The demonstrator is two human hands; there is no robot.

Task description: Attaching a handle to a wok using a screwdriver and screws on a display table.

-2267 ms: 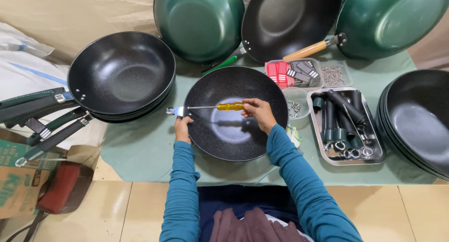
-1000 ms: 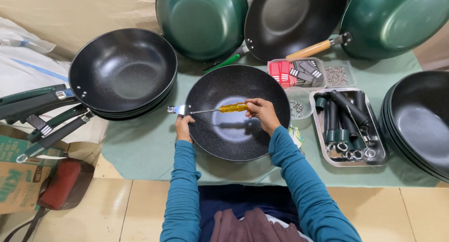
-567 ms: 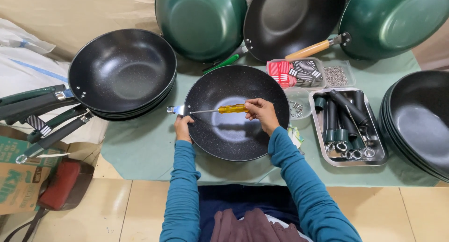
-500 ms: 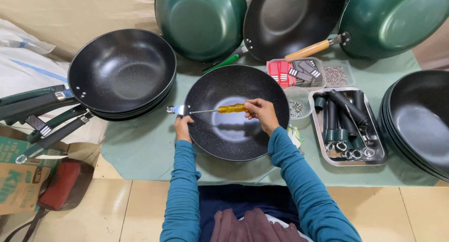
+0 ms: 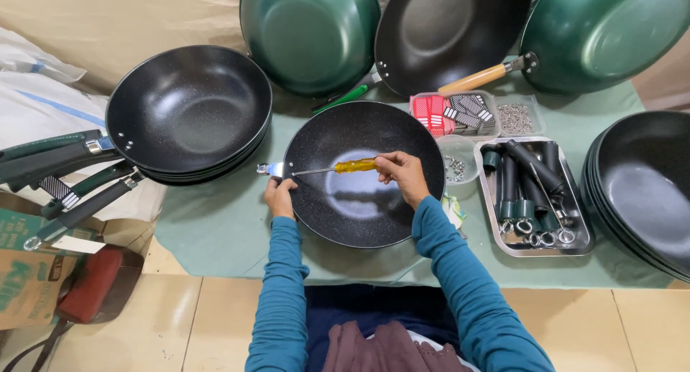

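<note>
The right hand (image 5: 402, 178) is closed around the amber handle of a screwdriver (image 5: 338, 168), its thin shaft laid level across the pan towards the metal bracket (image 5: 270, 169) at the rim; the left hand (image 5: 279, 196) clamps that rim just beside the bracket. The black speckled pan (image 5: 363, 192) sits flat on the green mat (image 5: 215, 224), directly before the person; it looks heavy, stiff and slick inside, so the rim offers the surest hold; a stack of finished pans (image 5: 188, 113) lies left, a steel tray of dark handles (image 5: 535, 199) right.
</note>
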